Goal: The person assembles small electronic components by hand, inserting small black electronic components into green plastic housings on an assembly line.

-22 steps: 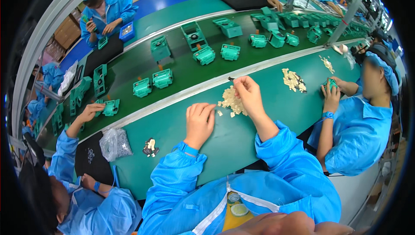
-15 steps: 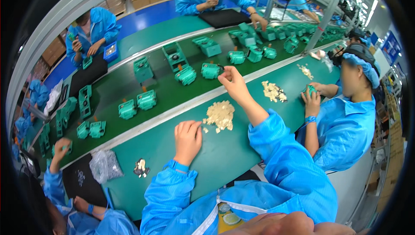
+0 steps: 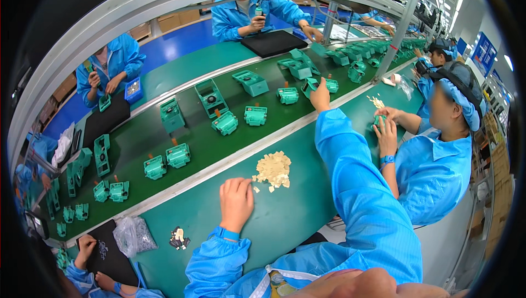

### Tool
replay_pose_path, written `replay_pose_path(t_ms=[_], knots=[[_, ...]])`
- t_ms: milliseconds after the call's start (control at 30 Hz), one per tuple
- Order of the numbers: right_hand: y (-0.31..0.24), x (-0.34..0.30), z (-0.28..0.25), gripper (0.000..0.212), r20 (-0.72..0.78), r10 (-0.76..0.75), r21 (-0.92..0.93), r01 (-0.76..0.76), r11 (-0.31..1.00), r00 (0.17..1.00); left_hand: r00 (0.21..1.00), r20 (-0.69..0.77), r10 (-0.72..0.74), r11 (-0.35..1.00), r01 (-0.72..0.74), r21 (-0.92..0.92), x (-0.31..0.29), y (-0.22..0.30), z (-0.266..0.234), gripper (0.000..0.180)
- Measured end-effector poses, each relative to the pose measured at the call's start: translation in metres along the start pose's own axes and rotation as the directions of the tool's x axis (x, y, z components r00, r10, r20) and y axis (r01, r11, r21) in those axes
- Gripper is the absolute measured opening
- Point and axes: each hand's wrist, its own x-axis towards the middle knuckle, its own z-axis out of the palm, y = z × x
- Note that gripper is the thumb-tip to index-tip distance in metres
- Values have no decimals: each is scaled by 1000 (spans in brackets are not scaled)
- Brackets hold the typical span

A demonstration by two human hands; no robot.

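My right hand [image 3: 320,98] reaches over the belt, its fingers closed on the edge of a green plastic housing [image 3: 310,85]. The fingertips partly hide that housing. Just right of them sits another green housing with an orange tab [image 3: 331,85]. My left hand [image 3: 236,204] lies on the green table [image 3: 296,210], palm down, fingers loosely laid out and holding nothing. Close beyond its fingers is a pile of small beige pieces [image 3: 273,168], with a few loose ones beside the fingertips.
Green housings [image 3: 224,123] stand along the dark green belt [image 3: 131,155], behind a metal rail [image 3: 213,173]. Left of me lie small black and white parts [image 3: 178,238] and a clear bag [image 3: 134,236]. A co-worker [image 3: 433,139] sits at my right; others work across the belt.
My right hand has moved right along the belt, from beside one housing to another. My left hand stays by the pile. A co-worker's hand at left has drawn back from the belt.
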Motion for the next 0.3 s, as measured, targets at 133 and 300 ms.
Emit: replay_pose_path(t_ms=[133, 300], knots=[[-38, -21, -13, 75, -94, 177, 226, -152, 962, 980, 1000, -10, 16, 1000, -16, 5, -2, -2, 1, 15], [-101, -78, -34, 101, 214, -276, 424, 165, 890, 937, 996, -81, -26, 1000, 27, 8, -6, -8, 6, 25]])
